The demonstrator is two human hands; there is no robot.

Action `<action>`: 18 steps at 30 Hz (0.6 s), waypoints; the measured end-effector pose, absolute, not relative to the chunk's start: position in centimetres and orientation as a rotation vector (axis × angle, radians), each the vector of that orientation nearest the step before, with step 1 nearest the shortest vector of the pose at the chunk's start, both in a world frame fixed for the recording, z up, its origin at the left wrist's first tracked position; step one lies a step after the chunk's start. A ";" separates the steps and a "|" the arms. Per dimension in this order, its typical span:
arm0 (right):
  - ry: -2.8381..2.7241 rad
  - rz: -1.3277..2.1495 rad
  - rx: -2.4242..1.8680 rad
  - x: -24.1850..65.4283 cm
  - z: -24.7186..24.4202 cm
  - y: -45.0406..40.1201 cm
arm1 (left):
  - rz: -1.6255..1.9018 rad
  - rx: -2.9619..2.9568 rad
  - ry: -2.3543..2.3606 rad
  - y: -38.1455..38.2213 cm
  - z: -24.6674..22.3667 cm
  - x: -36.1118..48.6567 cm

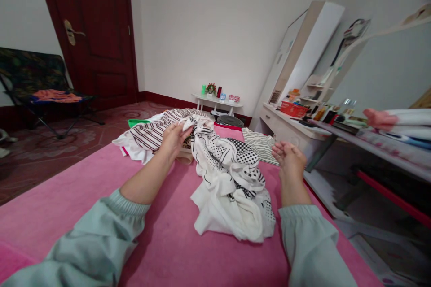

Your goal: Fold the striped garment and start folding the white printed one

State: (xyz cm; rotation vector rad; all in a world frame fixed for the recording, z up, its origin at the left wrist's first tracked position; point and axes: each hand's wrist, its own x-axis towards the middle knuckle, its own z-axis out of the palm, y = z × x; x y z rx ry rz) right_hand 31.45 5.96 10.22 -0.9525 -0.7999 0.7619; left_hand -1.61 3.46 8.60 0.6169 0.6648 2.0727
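A crumpled white garment with black dots and lines [232, 161] lies on the pink bed cover [164, 242]; its exact kind is hidden by the folds. My left hand [177, 138] pinches its far left end, lifting that part slightly. To the right of the garment, my right hand [291, 158] hovers apart from it, fingers loosely bent and nothing visible in them. Behind my left hand is a heap of clothes with a brown-and-white striped piece [151, 132] on top. A finely striped garment [261, 143] lies flat beyond my right hand.
On the right stands a white dressing table [289, 123] with a red basket [294, 109] and bottles. A low white stand [217, 100] is by the far wall. At left, a folding chair [37, 71] holds orange cloth [55, 95] near a dark red door [90, 22].
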 end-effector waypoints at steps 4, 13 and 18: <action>-1.132 0.848 -1.047 29.2 12.6 3.4 | 1.911 0.772 0.778 3.5 7.6 -0.6; -2.647 0.876 -1.288 19.4 10.6 -3.9 | 1.712 0.979 0.960 2.7 7.1 0.0; -2.366 0.884 -1.120 20.4 11.1 -2.2 | 1.686 1.035 0.964 2.7 7.2 0.1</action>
